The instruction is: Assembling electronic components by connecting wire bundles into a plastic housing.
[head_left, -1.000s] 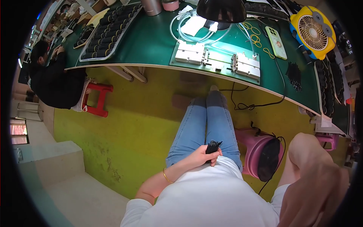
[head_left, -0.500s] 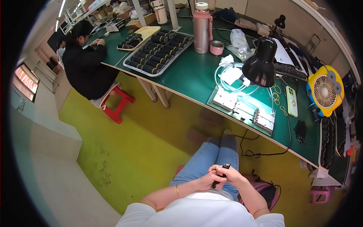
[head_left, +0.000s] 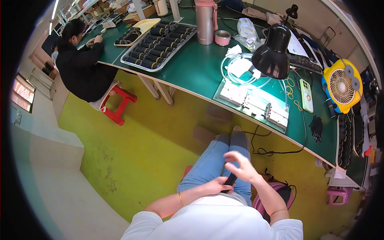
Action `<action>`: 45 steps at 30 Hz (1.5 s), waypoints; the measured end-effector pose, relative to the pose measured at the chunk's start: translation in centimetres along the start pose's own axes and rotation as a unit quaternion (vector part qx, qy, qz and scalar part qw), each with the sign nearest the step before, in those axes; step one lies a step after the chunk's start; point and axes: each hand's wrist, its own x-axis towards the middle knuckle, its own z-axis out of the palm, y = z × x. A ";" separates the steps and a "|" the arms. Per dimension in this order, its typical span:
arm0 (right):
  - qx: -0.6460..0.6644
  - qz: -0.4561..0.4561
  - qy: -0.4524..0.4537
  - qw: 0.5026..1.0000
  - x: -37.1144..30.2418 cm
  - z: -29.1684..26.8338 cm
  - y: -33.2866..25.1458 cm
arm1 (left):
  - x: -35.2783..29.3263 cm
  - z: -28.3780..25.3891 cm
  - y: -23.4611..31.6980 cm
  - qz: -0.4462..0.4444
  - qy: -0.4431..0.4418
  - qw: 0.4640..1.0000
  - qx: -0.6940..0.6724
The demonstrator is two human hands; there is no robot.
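Over my lap, my left hand is closed round a slim black stick-like piece, which tilts up and to the right. Its exact kind does not show, as the fingers hide its lower part. My right hand is raised just above the piece's upper end, fingers apart and curved, holding nothing that I can see. On the bench beyond my knees lies a metal fixture with clamp-like blocks, lit by a black desk lamp. A tray to its left holds rows of black bundles with yellow bands.
The green bench runs across in front of me. On it stand a steel flask, a pink cup, coiled clear tubing, a phone and a yellow fan. A co-worker sits at the left.
My right hand has come off the black piece and moved up, its fingers spreading. My left hand keeps hold of it. The bench has shifted slightly up and left in view.
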 end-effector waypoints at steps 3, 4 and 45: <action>-0.092 0.070 -0.188 0.975 -0.3 0.9 -0.1 | 0.5 -1.0 -1.5 0.056 -0.043 0.984 0.162; -0.133 0.107 -0.286 0.943 -0.8 1.2 -0.1 | 0.3 -0.6 -1.7 0.049 -0.054 0.986 0.153; 0.250 0.100 0.345 0.899 8.5 -5.3 -1.0 | 10.6 -1.2 11.5 0.270 0.057 0.932 -0.235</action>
